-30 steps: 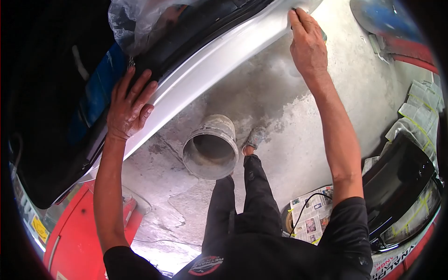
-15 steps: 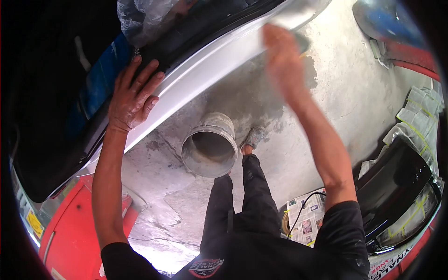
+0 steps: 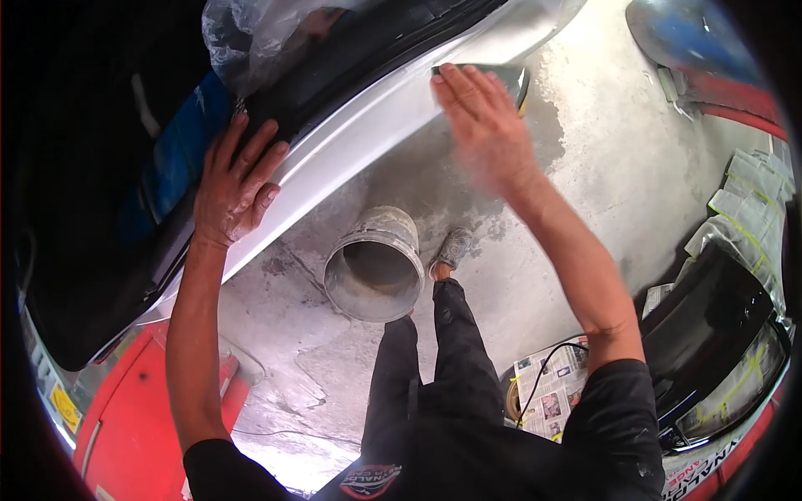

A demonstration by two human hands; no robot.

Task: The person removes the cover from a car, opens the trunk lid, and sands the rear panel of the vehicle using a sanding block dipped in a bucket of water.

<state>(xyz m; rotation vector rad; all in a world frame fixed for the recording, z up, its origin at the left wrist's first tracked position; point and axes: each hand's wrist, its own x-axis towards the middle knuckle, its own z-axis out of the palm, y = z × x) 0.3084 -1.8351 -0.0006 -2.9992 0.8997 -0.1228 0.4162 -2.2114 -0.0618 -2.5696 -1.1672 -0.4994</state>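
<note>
Panel (image 3: 338, 159): long, pale, glossy, running diagonally from lower left to upper right. How would it handle?

Judgement: stiff along its length, perhaps a thin shell with slight give. Slippery if wet; finish probably easy to scratch. Weight: cannot tell. Best held by its edges, with flat fingers, off the broad face.

Noted. Hands relative to it?

Left hand (image 3: 234, 188): fingers spread wide, palm down over the lower-left stretch, fingertips reaching the black section (image 3: 351, 67) alongside. Grasps nothing that I can see. Right hand (image 3: 489, 129): farther along, at the upper-right stretch by the lower edge, fingers extended close together, holding a dark flat piece (image 3: 515, 82). Its thumb is hidden.

And that piece?

Under the right fingers, at the panel's edge, jutting out past the hand over the floor (image 3: 568, 225). Looks thin and light, possibly bendable; I judge flat finger pressure the surest hold. Material: cannot tell.

Below?

Bucket (image 3: 393, 224) on the floor, well apart from both hands.
</note>
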